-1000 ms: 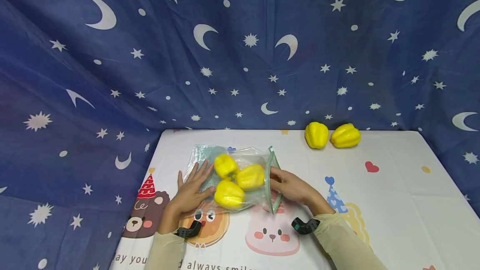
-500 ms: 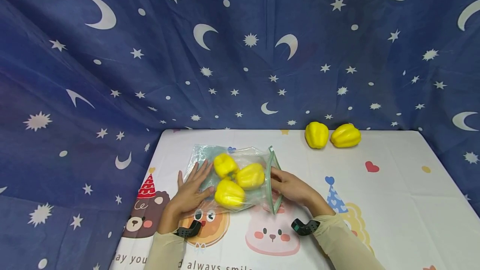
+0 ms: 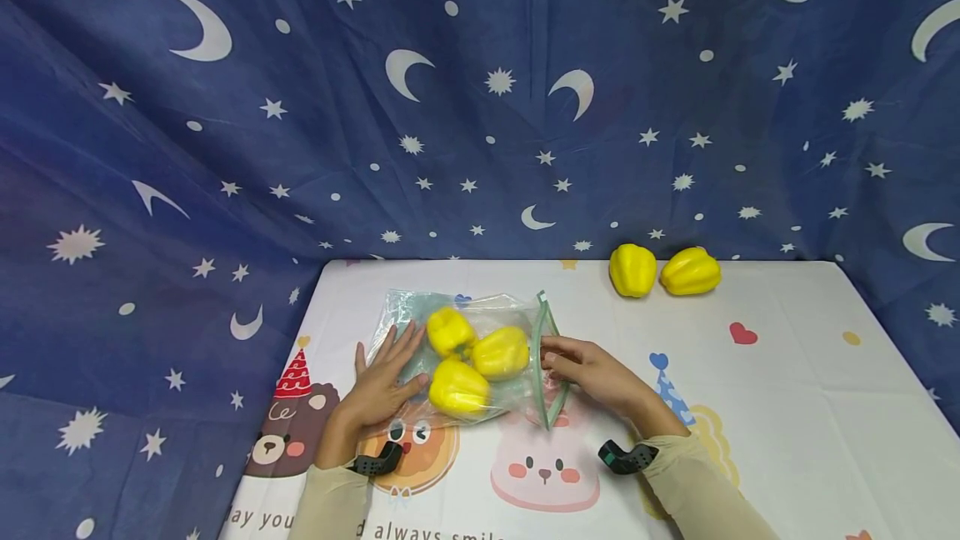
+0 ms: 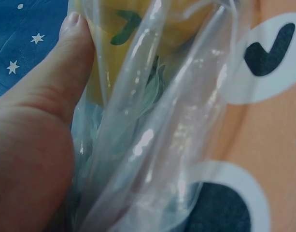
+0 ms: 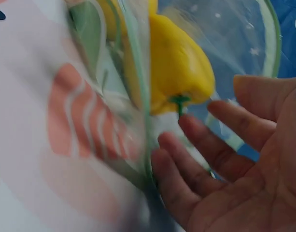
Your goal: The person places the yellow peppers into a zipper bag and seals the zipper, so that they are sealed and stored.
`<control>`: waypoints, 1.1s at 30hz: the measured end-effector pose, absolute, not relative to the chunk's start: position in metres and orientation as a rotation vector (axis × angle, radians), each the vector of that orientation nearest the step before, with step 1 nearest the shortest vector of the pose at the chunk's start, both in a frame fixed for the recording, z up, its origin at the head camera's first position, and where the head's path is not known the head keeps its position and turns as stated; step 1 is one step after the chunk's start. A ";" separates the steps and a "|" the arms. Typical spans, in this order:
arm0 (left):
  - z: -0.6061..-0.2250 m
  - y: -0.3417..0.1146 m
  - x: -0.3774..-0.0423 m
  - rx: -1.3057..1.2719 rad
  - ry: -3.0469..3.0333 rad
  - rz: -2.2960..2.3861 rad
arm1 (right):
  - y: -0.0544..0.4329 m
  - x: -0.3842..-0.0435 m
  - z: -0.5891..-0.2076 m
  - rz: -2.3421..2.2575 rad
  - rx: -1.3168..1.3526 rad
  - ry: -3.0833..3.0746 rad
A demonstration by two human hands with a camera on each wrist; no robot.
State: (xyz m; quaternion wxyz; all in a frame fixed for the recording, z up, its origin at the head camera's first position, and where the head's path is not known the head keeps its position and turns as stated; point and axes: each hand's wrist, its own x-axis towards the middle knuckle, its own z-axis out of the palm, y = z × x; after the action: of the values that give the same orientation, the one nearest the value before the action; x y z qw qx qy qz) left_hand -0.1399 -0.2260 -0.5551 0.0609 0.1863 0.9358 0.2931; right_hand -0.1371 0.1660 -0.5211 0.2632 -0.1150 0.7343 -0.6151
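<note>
A clear zip bag point(image 3: 408, 305) with a green-edged mouth lies on its side, its mouth toward the right. Inside are three yellow bell peppers, one at the back point(image 3: 452, 332), one near the mouth point(image 3: 501, 353) and one in front point(image 3: 459, 388). With fingers spread, my left hand point(image 3: 384, 380) rests on the bag's closed end, beside the peppers. At the mouth, my right hand point(image 3: 592, 369) has its fingertips by the green edge. The right wrist view shows these fingers point(image 5: 225, 154) loosely bent, holding nothing, just short of a bagged pepper with a green stem point(image 5: 179, 67).
Two more yellow bell peppers, one upright point(image 3: 633, 271) and one lying point(image 3: 691, 272), sit at the table's back edge, right of the bag. A white printed cloth point(image 3: 810, 407) covers the table. Behind hangs a blue curtain point(image 3: 480, 123) with moons and stars.
My right hand has drawn back slightly to the right, with its fingertips now nearer the bag's edge. The left hand, the bag and the peppers hold their places.
</note>
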 end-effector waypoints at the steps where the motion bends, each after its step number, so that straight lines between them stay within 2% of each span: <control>1: -0.555 -0.226 -0.140 0.563 2.829 0.887 | 0.169 -0.137 -0.520 -1.687 -0.315 1.978; 13: -0.555 -0.227 -0.138 0.567 2.834 0.887 | 0.215 -0.140 -0.499 -1.763 -0.325 2.116; 25: -0.555 -0.226 -0.139 0.569 2.832 0.887 | 0.266 -0.145 -0.494 -1.726 -0.087 2.353; 33: -0.555 -0.226 -0.139 0.574 2.834 0.882 | 0.289 -0.151 -0.491 -1.687 0.168 2.523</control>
State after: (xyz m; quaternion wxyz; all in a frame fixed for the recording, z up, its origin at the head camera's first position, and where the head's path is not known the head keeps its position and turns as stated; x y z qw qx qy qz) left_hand -0.1391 -0.2263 -0.5552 0.0591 0.1896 0.9358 0.2913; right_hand -0.1506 0.2889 -0.4910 0.0510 0.0553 0.8289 -0.5543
